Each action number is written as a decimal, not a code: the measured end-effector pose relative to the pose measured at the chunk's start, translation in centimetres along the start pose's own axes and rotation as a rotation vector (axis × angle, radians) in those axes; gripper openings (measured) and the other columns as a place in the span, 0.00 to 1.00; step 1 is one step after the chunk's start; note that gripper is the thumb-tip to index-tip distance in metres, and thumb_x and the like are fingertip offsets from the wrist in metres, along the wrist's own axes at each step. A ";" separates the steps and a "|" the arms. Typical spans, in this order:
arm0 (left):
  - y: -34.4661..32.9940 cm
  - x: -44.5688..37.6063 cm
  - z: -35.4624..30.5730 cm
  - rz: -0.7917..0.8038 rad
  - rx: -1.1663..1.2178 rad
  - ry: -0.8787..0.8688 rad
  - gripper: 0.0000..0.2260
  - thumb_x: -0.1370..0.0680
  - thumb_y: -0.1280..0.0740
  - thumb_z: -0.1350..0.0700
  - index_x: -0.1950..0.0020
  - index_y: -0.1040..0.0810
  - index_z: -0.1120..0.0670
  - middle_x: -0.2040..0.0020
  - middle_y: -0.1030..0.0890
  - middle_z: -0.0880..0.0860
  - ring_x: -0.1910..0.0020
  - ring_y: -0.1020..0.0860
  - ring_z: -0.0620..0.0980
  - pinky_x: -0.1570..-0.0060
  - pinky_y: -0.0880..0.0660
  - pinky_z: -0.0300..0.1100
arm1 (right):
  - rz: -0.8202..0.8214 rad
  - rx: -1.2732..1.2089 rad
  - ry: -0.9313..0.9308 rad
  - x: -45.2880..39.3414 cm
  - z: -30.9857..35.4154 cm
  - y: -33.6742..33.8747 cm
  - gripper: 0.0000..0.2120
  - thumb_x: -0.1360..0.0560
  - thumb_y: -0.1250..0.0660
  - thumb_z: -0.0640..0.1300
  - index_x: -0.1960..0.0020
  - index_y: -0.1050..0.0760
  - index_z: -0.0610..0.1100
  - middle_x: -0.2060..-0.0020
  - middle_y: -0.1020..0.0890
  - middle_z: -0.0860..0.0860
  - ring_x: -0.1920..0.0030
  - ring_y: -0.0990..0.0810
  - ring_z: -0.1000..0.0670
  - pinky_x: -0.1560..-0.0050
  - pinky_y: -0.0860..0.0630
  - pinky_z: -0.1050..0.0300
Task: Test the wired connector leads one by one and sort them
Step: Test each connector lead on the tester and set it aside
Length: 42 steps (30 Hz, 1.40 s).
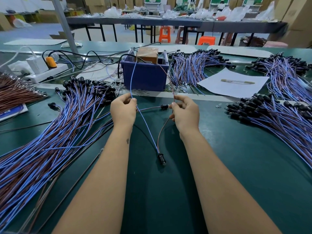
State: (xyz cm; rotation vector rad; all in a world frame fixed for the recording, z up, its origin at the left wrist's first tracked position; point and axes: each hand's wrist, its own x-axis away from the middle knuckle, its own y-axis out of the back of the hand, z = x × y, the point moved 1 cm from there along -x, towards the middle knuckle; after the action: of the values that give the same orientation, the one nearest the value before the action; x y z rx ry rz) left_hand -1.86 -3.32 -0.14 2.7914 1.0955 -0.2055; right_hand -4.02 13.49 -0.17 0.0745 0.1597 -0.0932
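One connector lead lies in front of me, its black connector resting on the green table, with a blue wire and a brown wire running up from it. My left hand pinches the blue wire together with a blue test wire coming from the blue bin. My right hand pinches the brown wire end against a brown test wire from the same bin. A second black connector sits by my right fingers.
Large piles of blue-and-brown leads lie at the left, the right and behind the bin. A bundle of brown wires and a white power strip are at far left. A white sheet lies at right.
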 end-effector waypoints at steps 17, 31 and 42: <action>-0.1 -0.4 0.1 -0.012 0.038 -0.022 0.11 0.23 0.35 0.64 0.44 0.18 0.57 0.62 0.19 0.47 0.65 0.23 0.45 0.61 0.23 0.36 | 0.017 0.051 0.032 -0.3 -0.3 -0.6 0.12 0.23 0.35 0.37 0.47 0.25 0.54 0.62 0.17 0.53 0.75 0.24 0.54 0.68 0.26 0.58; -0.3 0.5 -0.9 0.092 0.283 0.071 0.09 0.23 0.33 0.65 0.44 0.21 0.57 0.61 0.19 0.51 0.67 0.22 0.41 0.64 0.24 0.33 | 0.012 -0.124 0.144 0.2 0.7 -0.3 0.14 0.23 0.35 0.34 0.50 0.22 0.53 0.63 0.17 0.50 0.70 0.23 0.58 0.68 0.27 0.64; -2.0 2.8 -1.7 0.494 0.337 0.155 0.04 0.21 0.33 0.60 0.52 0.19 0.57 0.62 0.20 0.53 0.65 0.23 0.45 0.63 0.23 0.34 | 0.184 -0.099 0.129 0.9 0.8 -1.2 0.08 0.27 0.29 0.32 0.60 0.24 0.42 0.65 0.19 0.46 0.67 0.21 0.57 0.64 0.27 0.66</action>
State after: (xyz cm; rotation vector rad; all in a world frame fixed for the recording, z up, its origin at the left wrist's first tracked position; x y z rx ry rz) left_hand -1.04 0.27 0.93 3.3177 0.3858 -0.1288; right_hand -3.15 12.19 0.36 -0.0043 0.2847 0.1034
